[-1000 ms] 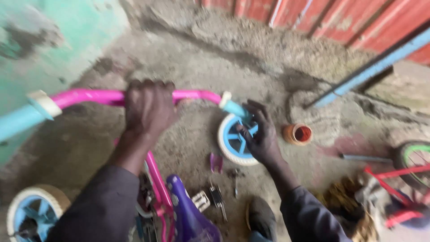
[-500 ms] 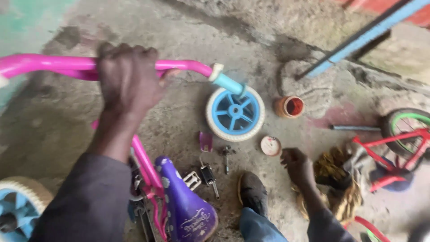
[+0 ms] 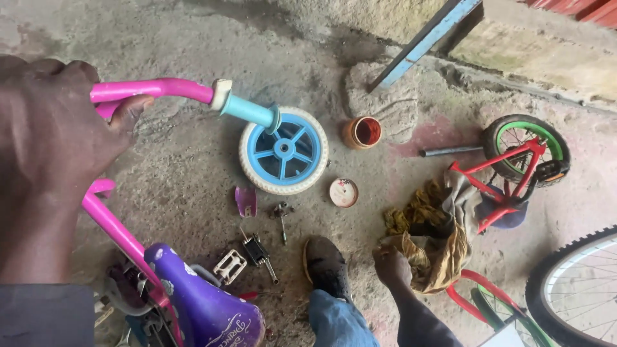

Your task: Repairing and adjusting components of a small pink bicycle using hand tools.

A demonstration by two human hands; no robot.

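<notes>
Left hand (image 3: 54, 151) clamped round pink handlebar (image 3: 154, 90) — bike upright at my left | right hand (image 3: 393, 265) has left the blue wheel (image 3: 284, 151), now pinching the rag (image 3: 430, 247) on the floor — wiping seems next.

A loose white wheel (image 3: 283, 150) with blue spokes lies flat on the concrete floor (image 3: 193, 38). Just beyond it stands an open orange tin (image 3: 362, 132), and its round lid (image 3: 344, 192) lies nearer. A pedal (image 3: 230, 266), a bolt (image 3: 281, 214) and a small purple piece (image 3: 245, 201) lie scattered close by. A red bicycle frame (image 3: 508, 177) with a green-rimmed wheel lies toward the floor's right edge, and a blue bar (image 3: 424, 42) leans at the far edge.
</notes>
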